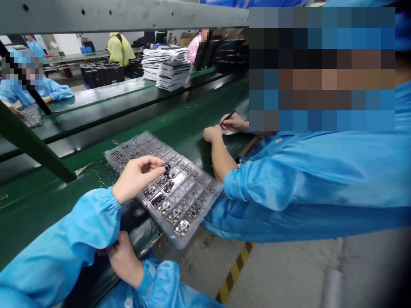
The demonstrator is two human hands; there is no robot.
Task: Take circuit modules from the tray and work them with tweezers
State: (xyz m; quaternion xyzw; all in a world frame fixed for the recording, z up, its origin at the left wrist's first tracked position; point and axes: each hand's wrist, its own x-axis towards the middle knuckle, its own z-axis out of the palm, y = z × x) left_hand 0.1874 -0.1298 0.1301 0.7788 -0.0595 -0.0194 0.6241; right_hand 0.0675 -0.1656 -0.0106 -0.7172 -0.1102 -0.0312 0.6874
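A clear plastic tray (205, 203) with many pockets of small dark parts lies on the green bench, its near corner hanging over the edge. My left hand (136, 177) hovers over the tray and pinches a small dark part (166, 167) between thumb and fingers. My right hand (123, 259) rests low at the bench's edge with its fingers curled under, out of sight. Both my arms wear blue sleeves.
A co-worker in blue sits close on the right, hands (224, 126) holding a thin dark tool (227, 118). A green conveyor (180, 115) runs beyond the tray. Stacked trays (170, 68) stand farther back. A grey beam (122, 15) crosses overhead. Other workers sit behind.
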